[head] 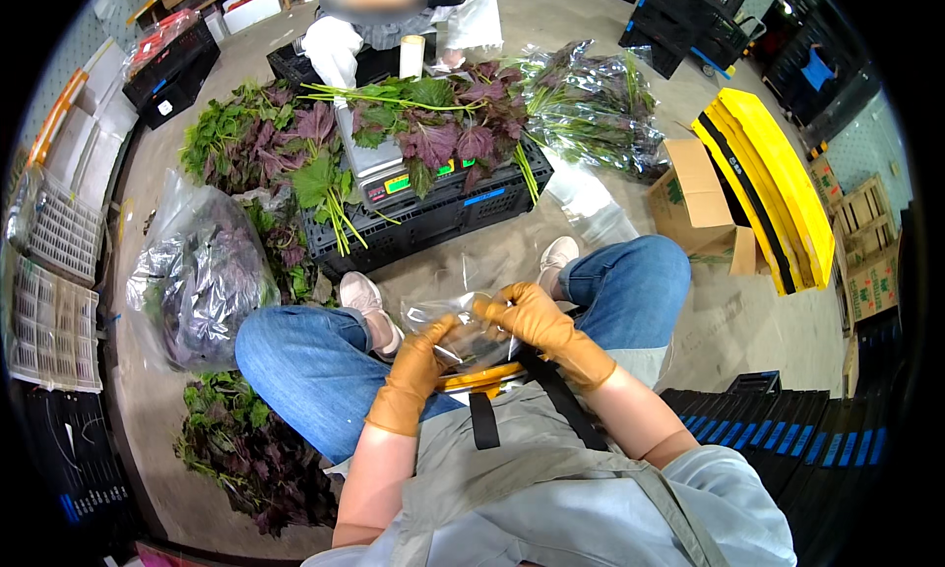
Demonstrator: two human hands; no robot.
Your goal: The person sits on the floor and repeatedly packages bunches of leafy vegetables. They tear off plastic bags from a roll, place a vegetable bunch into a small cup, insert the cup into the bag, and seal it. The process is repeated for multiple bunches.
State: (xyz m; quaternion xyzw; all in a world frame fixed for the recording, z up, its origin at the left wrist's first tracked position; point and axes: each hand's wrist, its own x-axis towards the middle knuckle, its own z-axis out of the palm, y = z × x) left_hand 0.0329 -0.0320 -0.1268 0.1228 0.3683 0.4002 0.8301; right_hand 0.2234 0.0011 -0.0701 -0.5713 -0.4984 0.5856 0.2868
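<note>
A clear plastic bag (466, 349) is stretched between my two hands above my lap. My left hand (412, 371), in an orange-tan rubber glove, pinches its left side. On the other side my right hand (548, 332), gloved alike, grips the rim with thumb and fingers. Beyond my shoes, a digital scale (367, 161) rests on an upturned black plastic crate (432, 220). Purple and green perilla-like leaf stems (432, 135) lie across the scale and partly hide its displays.
Leafy heaps lie at the left (240, 135) and lower left (251, 456). A filled plastic bag (203, 286) stands by my left knee; bagged stems (590, 109) lie at the far right. A cardboard box (694, 198) adjoins a yellow crate (775, 190). Another person (336, 46) sits opposite.
</note>
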